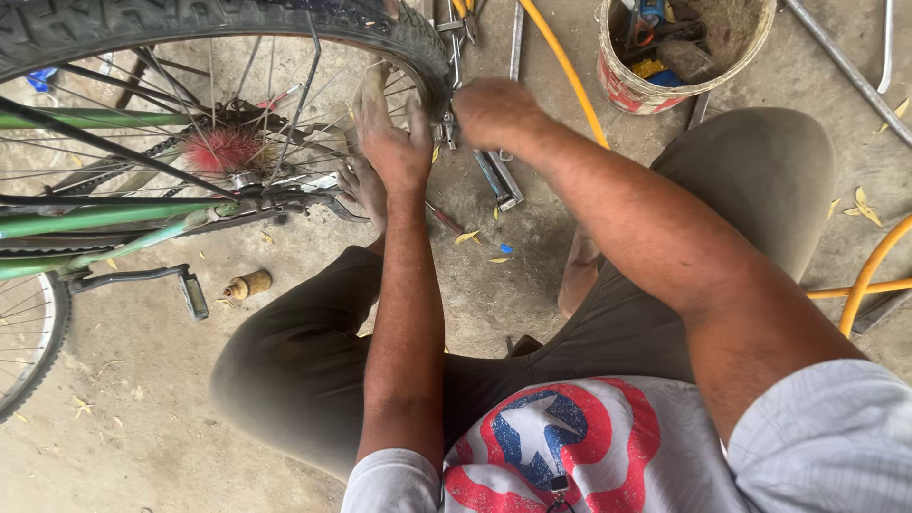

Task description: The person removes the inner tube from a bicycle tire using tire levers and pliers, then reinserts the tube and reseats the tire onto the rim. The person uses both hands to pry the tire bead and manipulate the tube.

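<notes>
while the green bicycle [114,214] lies on its side on the floor, frame running left to right, rear wheel [228,38] at upper left, left hand [394,142] flat, fingers extended against the spokes, right hand [494,109] closed at the tyre's edge, what it grips hidden
</notes>
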